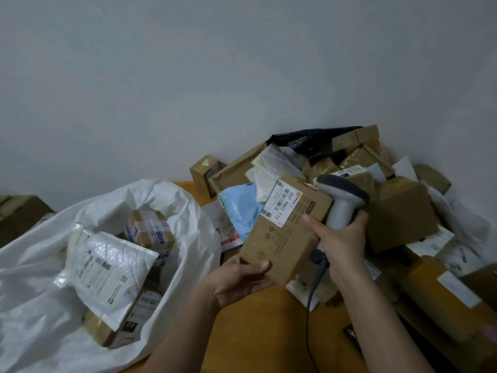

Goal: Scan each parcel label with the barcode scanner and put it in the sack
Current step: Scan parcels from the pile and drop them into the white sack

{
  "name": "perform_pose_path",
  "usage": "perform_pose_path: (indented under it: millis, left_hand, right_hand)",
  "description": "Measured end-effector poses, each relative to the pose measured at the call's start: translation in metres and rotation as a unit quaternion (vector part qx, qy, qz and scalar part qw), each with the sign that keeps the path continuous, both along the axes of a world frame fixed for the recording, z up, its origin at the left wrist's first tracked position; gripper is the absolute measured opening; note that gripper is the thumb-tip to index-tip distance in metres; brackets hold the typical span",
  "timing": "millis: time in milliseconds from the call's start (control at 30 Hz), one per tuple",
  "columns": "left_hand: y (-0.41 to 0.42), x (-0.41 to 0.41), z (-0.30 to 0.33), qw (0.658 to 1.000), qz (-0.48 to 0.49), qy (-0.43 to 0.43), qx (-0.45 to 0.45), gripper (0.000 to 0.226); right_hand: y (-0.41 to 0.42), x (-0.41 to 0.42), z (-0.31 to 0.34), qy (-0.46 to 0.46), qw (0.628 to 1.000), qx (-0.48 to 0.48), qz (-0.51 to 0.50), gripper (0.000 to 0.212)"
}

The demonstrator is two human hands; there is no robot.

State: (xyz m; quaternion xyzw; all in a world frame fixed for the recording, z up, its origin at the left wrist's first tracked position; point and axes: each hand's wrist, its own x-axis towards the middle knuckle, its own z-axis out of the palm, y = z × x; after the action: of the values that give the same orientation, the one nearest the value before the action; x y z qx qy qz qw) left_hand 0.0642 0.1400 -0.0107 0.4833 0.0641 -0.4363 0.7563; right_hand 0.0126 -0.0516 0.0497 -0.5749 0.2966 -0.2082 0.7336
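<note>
Two hands at work over an orange table (269, 329), parcel heap to the right, sack to the left.

Item: flat brown carton (285, 232), held above the table between heap and sack. Long axis runs from lower left, near the person, up and away to the right; printed face up. White label (283, 203) on the far upper-left corner, barcodes running along the same axis.

Left hand (236, 281): grips the carton's near end, thumb on top.
Right hand (341, 238): curled round the handle of the grey barcode scanner (341, 195), thumb also resting on the carton's right edge. Scanner head sits just beyond the carton's far end; whether its window faces the label cannot be told.

Handling note: likely best to tilt the carton so the label meets the beam squarely, keep fingers off the barcodes, confirm the read before release.

White woven sack (185, 211): mouth open, several parcels inside. Heap (398, 211): many parcels unscanned.
</note>
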Motion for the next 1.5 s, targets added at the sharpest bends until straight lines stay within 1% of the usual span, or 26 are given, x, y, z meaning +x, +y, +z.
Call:
perform_pose_path:
  millis: [33, 100, 167, 233, 267, 333, 400, 433, 500, 567, 600, 700, 767, 833, 867, 933, 1067, 1167, 1233, 1433, 1500]
  left_hand:
    - [-0.001, 0.002, 0.002, 0.999, 0.000, -0.033, 0.033, 0.049]
    - [0.000, 0.008, 0.007, 0.986, 0.027, -0.120, 0.113, 0.059]
    - [0.001, 0.016, 0.018, 0.961, 0.060, -0.215, 0.165, 0.057]
    - [0.002, 0.023, 0.031, 0.944, 0.055, -0.284, 0.158, 0.051]
    - [0.003, 0.025, 0.036, 0.937, 0.039, -0.311, 0.153, 0.049]
    - [0.004, 0.027, 0.045, 0.921, 0.007, -0.350, 0.168, 0.044]
    - [0.006, 0.027, 0.050, 0.914, -0.004, -0.363, 0.179, 0.037]
    - [0.007, 0.026, 0.050, 0.916, 0.004, -0.359, 0.177, 0.033]
    - [0.009, 0.025, 0.048, 0.929, 0.053, -0.326, 0.169, 0.027]
    - [0.012, 0.025, 0.041, 0.940, 0.135, -0.257, 0.179, 0.023]
    - [0.013, 0.026, 0.037, 0.942, 0.177, -0.217, 0.184, 0.021]
    - [0.015, 0.032, 0.022, 0.947, 0.272, -0.089, 0.145, 0.013]
    - [0.015, 0.035, 0.016, 0.947, 0.302, -0.022, 0.103, 0.012]
    - [0.015, 0.036, 0.012, 0.945, 0.321, 0.022, 0.059, 0.017]
    - [0.016, 0.037, 0.010, 0.942, 0.332, 0.035, 0.039, 0.020]
    - [0.018, 0.039, 0.007, 0.935, 0.351, 0.046, 0.018, 0.017]
    - [0.022, 0.043, 0.000, 0.921, 0.385, 0.060, 0.008, 0.016]
    - [0.024, 0.045, -0.004, 0.914, 0.400, 0.067, 0.005, 0.028]
    - [0.024, 0.046, -0.004, 0.911, 0.406, 0.069, 0.009, 0.030]
    - [0.024, 0.043, -0.002, 0.915, 0.398, 0.061, 0.010, 0.020]
    - [0.024, 0.041, -0.001, 0.915, 0.399, 0.063, 0.007, 0.021]
  right_hand:
    - [-0.003, 0.000, 0.000, 0.012, 1.000, -0.020, 0.007, 0.073]
    - [-0.008, -0.001, 0.005, 0.043, 0.993, -0.099, 0.041, 0.075]
    - [-0.012, -0.002, 0.011, 0.076, 0.972, -0.201, 0.096, 0.073]
    - [-0.013, -0.002, 0.016, 0.098, 0.944, -0.276, 0.151, 0.073]
    - [-0.012, -0.002, 0.018, 0.103, 0.934, -0.295, 0.171, 0.072]
    - [-0.008, -0.002, 0.019, 0.108, 0.923, -0.315, 0.193, 0.069]
    - [-0.006, -0.001, 0.019, 0.110, 0.919, -0.323, 0.198, 0.066]
    - [-0.005, -0.001, 0.018, 0.109, 0.919, -0.324, 0.195, 0.062]
    - [-0.005, -0.001, 0.017, 0.097, 0.928, -0.313, 0.179, 0.047]
    - [-0.005, -0.002, 0.021, 0.087, 0.939, -0.294, 0.158, 0.030]
    - [-0.005, -0.004, 0.024, 0.086, 0.943, -0.282, 0.151, 0.025]
    - [-0.004, -0.007, 0.033, 0.086, 0.958, -0.213, 0.169, 0.024]
    - [-0.003, -0.010, 0.041, 0.091, 0.962, -0.165, 0.199, 0.027]
    - [-0.001, -0.014, 0.050, 0.095, 0.958, -0.143, 0.231, 0.029]
    - [0.000, -0.016, 0.055, 0.094, 0.955, -0.142, 0.245, 0.030]
    - [0.001, -0.020, 0.064, 0.089, 0.947, -0.150, 0.271, 0.030]
    - [0.006, -0.028, 0.081, 0.078, 0.933, -0.177, 0.305, 0.027]
    - [0.010, -0.034, 0.091, 0.071, 0.928, -0.195, 0.309, 0.027]
    - [0.011, -0.037, 0.096, 0.064, 0.928, -0.197, 0.311, 0.028]
    - [0.015, -0.040, 0.105, 0.051, 0.927, -0.198, 0.314, 0.030]
    - [0.017, -0.041, 0.105, 0.052, 0.927, -0.196, 0.316, 0.030]
